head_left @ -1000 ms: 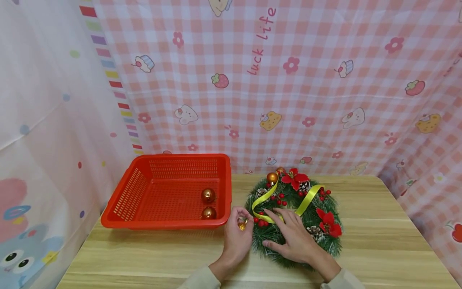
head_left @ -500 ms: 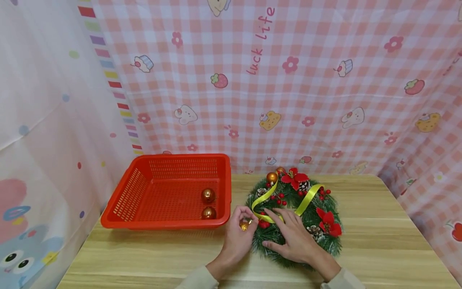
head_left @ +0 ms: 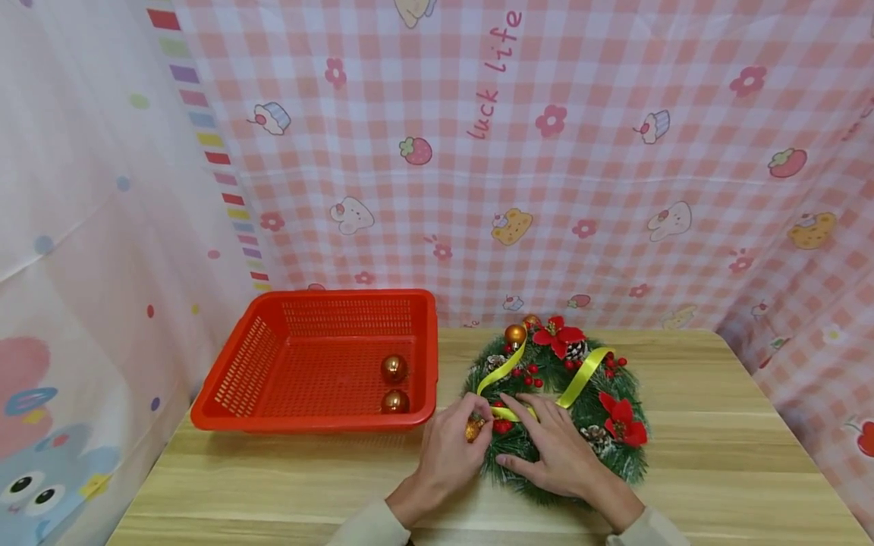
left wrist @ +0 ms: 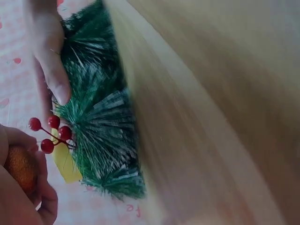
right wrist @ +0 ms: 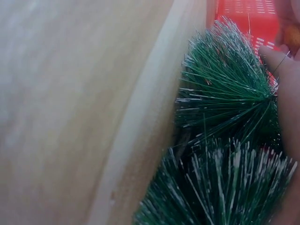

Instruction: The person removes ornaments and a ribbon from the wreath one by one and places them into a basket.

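Note:
My left hand (head_left: 447, 447) pinches a small glittery gold Christmas ball (head_left: 474, 431) at the left side of a green wreath (head_left: 505, 474). In the left wrist view the ball (left wrist: 21, 169) sits within the curled fingers, beside a sprig of red berries (left wrist: 54, 122). My right hand (head_left: 553, 444) rests on the front of the wreath with fingers spread. A yellow ribbon (head_left: 583, 379) loops over the wreath and passes under the right fingertips. Red poinsettias (head_left: 620, 419), pinecones (head_left: 596, 437) and a shiny gold ball (head_left: 515, 335) decorate the ring.
A red plastic basket (head_left: 314, 423) stands left of the wreath, holding two copper-coloured balls (head_left: 394, 369). Both lie near its right wall. The wooden table (head_left: 717, 455) meets a pink checked cloth (head_left: 464, 205) at the back.
My left hand has moved slightly right with the gold ball, from beside the wreath to its left edge by the ribbon and berries. The right hand has stayed in place.

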Action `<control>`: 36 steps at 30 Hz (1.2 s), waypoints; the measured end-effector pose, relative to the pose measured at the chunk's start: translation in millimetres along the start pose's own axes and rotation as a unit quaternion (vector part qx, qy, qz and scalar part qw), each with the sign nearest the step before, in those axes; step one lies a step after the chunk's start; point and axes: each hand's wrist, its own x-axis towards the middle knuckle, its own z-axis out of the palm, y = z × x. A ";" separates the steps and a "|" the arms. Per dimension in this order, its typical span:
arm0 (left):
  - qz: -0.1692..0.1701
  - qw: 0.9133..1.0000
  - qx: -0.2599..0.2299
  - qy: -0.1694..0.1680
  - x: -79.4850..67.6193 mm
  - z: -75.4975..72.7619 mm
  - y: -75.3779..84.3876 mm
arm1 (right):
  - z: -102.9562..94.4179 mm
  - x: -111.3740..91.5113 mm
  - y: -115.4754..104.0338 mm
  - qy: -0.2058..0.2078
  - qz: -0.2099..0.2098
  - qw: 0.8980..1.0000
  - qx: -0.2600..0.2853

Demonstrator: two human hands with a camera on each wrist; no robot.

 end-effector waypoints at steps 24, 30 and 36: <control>-0.043 0.999 -0.020 0.012 -17.2 -6.0 -8.7 | -0.5 0.2 1.7 -0.007 0.002 1.000 -0.005; -0.049 0.998 -0.027 0.031 -19.9 -0.8 -10.2 | 0.1 0.3 1.5 -0.004 0.002 1.000 -0.009; -0.078 0.997 -0.026 -0.001 -21.9 1.5 -6.5 | 0.2 0.4 1.3 -0.005 0.006 1.000 -0.005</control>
